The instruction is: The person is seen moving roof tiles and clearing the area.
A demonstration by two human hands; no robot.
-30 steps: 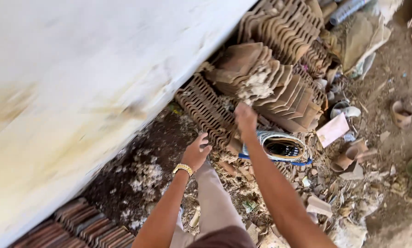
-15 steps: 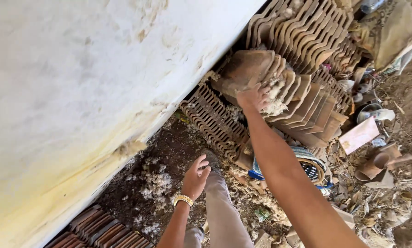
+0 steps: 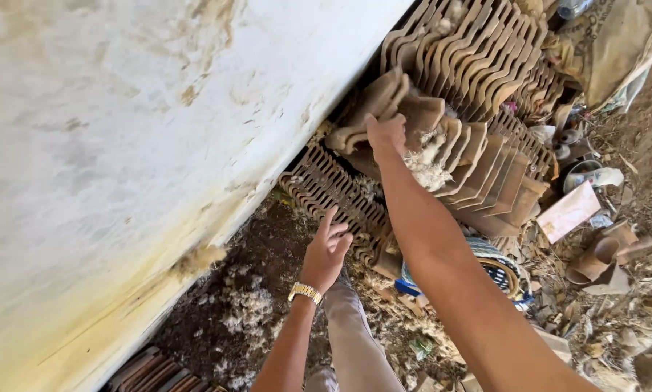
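Right hand [image 3: 386, 134] grips a leaning clay tile [image 3: 373, 109] at twelve o'clock; left hand [image 3: 327, 250] wide, empty. Stack [image 3: 486, 163] could topple if tugged.

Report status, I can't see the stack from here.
Right hand gripping brown curved clay roof tiles. Left hand open, empty. White fluffy debris lodged between tiles.

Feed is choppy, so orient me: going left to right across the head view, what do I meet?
White wall → left hand → right hand on the leaning roof tiles → pink card → broken clay pieces.
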